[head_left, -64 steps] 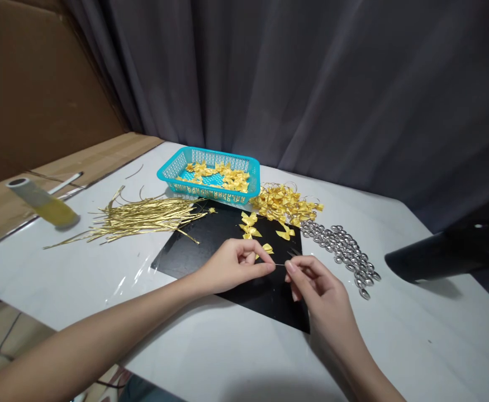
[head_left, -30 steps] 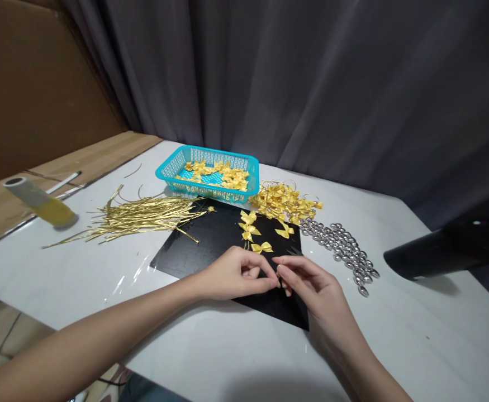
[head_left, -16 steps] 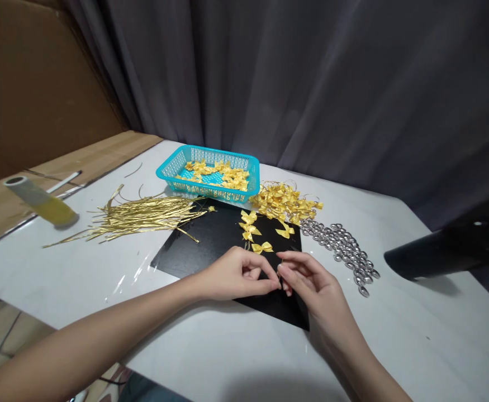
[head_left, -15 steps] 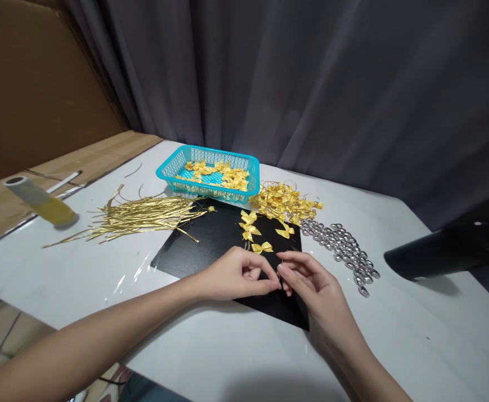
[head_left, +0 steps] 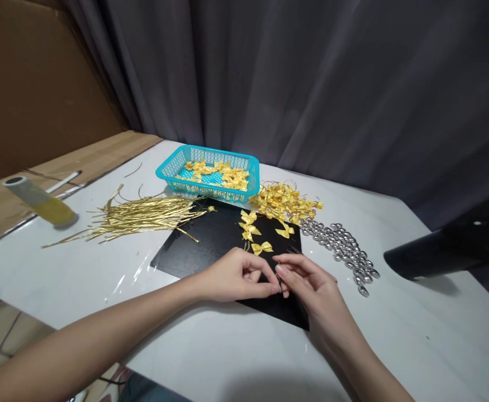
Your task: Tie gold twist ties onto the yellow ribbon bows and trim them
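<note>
My left hand (head_left: 242, 276) is closed in a pinch, thumb and forefinger meeting over the front of a black board (head_left: 198, 237). Right against it, my right hand (head_left: 311, 285) also pinches. A thin strand (head_left: 278, 267) shows upright between the fingertips; the rest of it is hidden. Dark pointed tips (head_left: 293, 249) poke out beyond my right fingers, and I cannot tell what tool they belong to. Just past the hands, several yellow ribbon bows lie on the board, the nearest bow (head_left: 261, 248) close to my left knuckles.
A turquoise basket (head_left: 208, 195) of yellow bows stands at the back. Gold twist ties (head_left: 143, 216) lie left, a pile of bows (head_left: 284, 202) right of the basket, silver oval beads (head_left: 349, 251) further right. A yellow-grey roll (head_left: 41, 202) and a black cylinder (head_left: 432, 251) flank them.
My right hand has shifted slightly and turned, with its fingertips a little further left. Dark pointed tips now show beyond it. My left hand stays almost where it was.
</note>
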A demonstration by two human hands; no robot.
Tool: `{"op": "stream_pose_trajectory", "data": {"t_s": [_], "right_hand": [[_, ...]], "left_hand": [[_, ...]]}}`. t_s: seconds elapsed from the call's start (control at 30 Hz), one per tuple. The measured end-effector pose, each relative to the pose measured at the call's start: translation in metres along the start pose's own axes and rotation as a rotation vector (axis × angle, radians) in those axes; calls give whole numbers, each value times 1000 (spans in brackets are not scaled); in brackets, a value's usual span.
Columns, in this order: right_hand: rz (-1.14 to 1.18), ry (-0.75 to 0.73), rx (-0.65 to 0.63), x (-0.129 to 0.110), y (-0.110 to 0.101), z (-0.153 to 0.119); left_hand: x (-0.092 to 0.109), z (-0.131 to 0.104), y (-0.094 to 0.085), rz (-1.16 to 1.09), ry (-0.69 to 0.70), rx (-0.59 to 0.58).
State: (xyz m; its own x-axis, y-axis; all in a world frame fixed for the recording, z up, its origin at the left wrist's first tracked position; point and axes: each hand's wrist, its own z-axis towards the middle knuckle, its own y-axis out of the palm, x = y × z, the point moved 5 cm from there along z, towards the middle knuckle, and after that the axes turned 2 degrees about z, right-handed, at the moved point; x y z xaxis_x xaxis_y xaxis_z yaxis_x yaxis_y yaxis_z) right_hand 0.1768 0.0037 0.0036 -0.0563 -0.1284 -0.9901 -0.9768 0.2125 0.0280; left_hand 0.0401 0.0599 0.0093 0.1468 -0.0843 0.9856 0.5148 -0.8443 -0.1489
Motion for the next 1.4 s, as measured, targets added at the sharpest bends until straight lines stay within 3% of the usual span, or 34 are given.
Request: {"op": "stream_pose_trajectory", "data": {"t_s": [0.6, 0.9, 1.1, 1.4], "right_hand": [[37, 70, -32, 4, 2, 0], [30, 71, -35, 4, 2, 0], [61, 77, -9, 2, 1, 0], [89, 78, -15, 6, 1, 0]], "left_hand": [[1, -1, 0, 82, 41, 3], [9, -5, -3, 442, 290, 148], [9, -6, -10, 490, 251, 252], [7, -5, -11, 506, 254, 277]]}}
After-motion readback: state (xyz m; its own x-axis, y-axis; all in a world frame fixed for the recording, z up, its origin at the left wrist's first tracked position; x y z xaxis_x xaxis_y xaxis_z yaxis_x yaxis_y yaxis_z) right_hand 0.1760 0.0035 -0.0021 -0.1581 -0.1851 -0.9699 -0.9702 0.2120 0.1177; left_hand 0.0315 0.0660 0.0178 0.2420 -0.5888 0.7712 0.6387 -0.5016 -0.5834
